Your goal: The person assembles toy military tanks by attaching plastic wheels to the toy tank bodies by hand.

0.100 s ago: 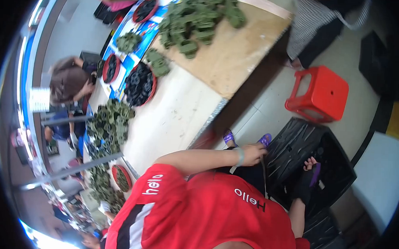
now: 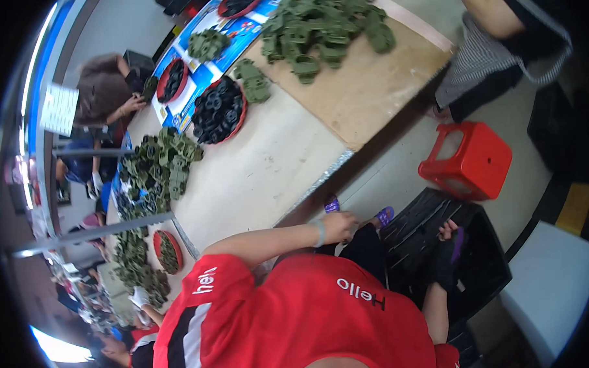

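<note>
My left hand (image 2: pixel 338 226), with a pale bangle at its wrist, is in front of my body near the table's corner. Its fingers are curled closed, and whatever they may hold is hidden. My right hand (image 2: pixel 446 235), in a black fingerless glove with a purple band, hangs over a black plastic crate (image 2: pixel 483 255). Its bare fingertips are loosely bent and apart, with nothing seen in them. Inside the crate it is too dark to make out contents. On the table (image 2: pixel 256 176) lie a large heap of green moulded parts (image 2: pixel 326 29) and a red basket of black round parts (image 2: pixel 218 110).
A red stool (image 2: pixel 474 161) stands beyond the crate, near a person in a striped apron (image 2: pixel 474 60). More green parts (image 2: pixel 156 163) and red baskets (image 2: pixel 169 252) line the table's left side, where other people work. A white panel (image 2: pixel 550 284) is right of the crate.
The whole view has shifted, with the table's things lower and farther right. My left hand has drawn back leftward, away from the crate. My right hand stays over the crate.
</note>
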Tool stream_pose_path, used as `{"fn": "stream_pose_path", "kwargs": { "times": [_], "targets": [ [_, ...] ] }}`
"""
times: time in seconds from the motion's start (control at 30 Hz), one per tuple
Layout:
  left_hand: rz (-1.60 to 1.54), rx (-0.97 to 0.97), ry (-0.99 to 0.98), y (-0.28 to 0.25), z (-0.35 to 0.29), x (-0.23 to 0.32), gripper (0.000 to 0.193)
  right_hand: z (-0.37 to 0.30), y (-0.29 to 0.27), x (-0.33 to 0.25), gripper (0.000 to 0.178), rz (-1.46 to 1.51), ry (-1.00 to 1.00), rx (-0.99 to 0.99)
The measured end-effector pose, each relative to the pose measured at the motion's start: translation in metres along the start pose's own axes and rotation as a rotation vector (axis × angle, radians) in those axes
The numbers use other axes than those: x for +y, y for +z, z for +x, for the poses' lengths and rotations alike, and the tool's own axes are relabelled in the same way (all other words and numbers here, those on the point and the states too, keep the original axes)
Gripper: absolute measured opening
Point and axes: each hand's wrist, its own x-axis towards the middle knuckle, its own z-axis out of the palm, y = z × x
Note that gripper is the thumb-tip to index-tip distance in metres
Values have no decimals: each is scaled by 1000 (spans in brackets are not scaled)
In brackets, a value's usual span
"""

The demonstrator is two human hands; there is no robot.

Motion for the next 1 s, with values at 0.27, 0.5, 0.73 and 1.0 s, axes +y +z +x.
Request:
{"fn": "stream_pose_path", "kwargs": {
  "times": [0.27, 0.5, 0.73, 1.0],
  "targets": [
    [-396, 718, -401, -2, -178, -96, 38, -72, 304, -91, 36, -508, -280, -796],
    [-650, 839, -564, 41, -216, -109, 34, -71, 516, -77, 65, -658, -524, -1031],
    [-718, 1057, -724, 36, -209, -102, 37, -79, 657, -120, 64, -693, -184, -1105],
    [-725, 1176, -761, -28, -171, -105, 37, -15, 645, -85, 66, -654, -60, -1185]
  ]
}}
